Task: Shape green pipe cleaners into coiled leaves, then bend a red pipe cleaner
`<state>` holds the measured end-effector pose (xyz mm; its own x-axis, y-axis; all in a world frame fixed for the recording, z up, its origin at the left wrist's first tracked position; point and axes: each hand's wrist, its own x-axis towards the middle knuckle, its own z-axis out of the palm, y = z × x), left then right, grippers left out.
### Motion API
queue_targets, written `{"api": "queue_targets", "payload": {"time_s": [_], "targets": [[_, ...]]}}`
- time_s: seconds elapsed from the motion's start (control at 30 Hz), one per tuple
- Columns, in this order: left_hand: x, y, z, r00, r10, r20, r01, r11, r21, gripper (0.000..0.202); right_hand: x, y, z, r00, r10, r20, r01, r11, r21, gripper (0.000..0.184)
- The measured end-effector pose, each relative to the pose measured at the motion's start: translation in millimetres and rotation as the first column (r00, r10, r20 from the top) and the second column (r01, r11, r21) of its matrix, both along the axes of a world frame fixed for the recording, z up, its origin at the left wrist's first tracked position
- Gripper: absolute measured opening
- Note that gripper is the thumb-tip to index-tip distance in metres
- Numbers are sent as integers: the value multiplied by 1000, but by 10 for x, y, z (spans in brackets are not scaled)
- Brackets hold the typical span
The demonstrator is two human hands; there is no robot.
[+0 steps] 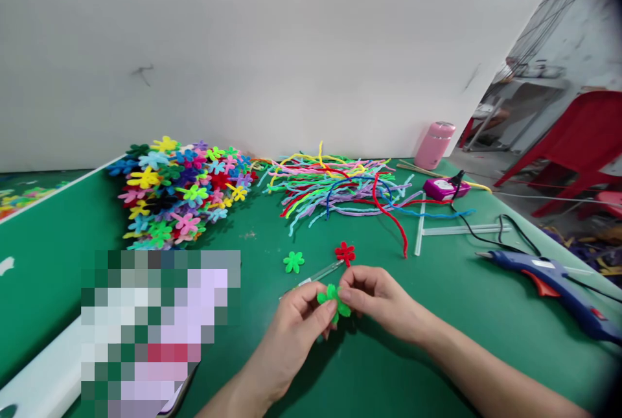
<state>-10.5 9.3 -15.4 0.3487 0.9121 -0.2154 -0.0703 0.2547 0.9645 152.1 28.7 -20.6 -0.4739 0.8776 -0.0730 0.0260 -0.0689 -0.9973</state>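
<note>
Near the front of the green table, my left hand pinches a bright green pipe-cleaner flower between thumb and fingers. My right hand grips a petal on the flower's right side, thumb against fingertips. Just beyond my hands lie a red pipe-cleaner flower and a second green flower, both flat on the table. A thin clear tool or stick lies between them, partly hidden behind my left hand.
A heap of colourful flowers stands at the left, and loose pipe cleaners spread at the back. On the right are a blue glue gun, clear glue sticks, a purple box and a pink bottle. A white panel borders the back.
</note>
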Motion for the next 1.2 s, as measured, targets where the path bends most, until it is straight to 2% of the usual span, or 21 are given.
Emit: {"api": "queue_targets", "payload": {"time_s": [0.17, 0.33, 0.47, 0.57, 0.77, 0.87, 1.0, 1.2], "targets": [[3, -5, -24, 997, -19, -76, 23, 998, 57, 20, -36, -3, -43, 998, -35, -44, 33, 998, -52, 28], [30, -3, -50, 996, 29, -80, -25, 998, 49, 18, -103, -7, -83, 991, -115, -62, 105, 984, -143, 32], [70, -6, -60, 981, 187, 47, -183, 981, -67, 16, -106, -1, -87, 988, -146, -56, 144, 989, -40, 30], [82, -10, -50, 963, 252, 98, -242, 965, -100, 15, -84, -4, -86, 992, -118, -38, 120, 992, 44, 27], [52, -6, -23, 974, 139, 178, -115, 984, -139, 18, -44, -13, -70, 997, -63, -41, 65, 997, 46, 25], [24, 2, -60, 992, 70, 109, -62, 995, -78, 19, -30, -11, -47, 1000, -17, -18, 18, 998, 56, 25], [-3, 0, -105, 1000, -5, -30, 6, 999, 43, 23, -21, -2, -48, 1000, -21, 22, 19, 997, 81, 25], [4, -11, -73, 990, -61, -124, 75, 992, 106, 26, -40, -7, -123, 997, -11, -75, 9, 1000, -24, 25]]}}
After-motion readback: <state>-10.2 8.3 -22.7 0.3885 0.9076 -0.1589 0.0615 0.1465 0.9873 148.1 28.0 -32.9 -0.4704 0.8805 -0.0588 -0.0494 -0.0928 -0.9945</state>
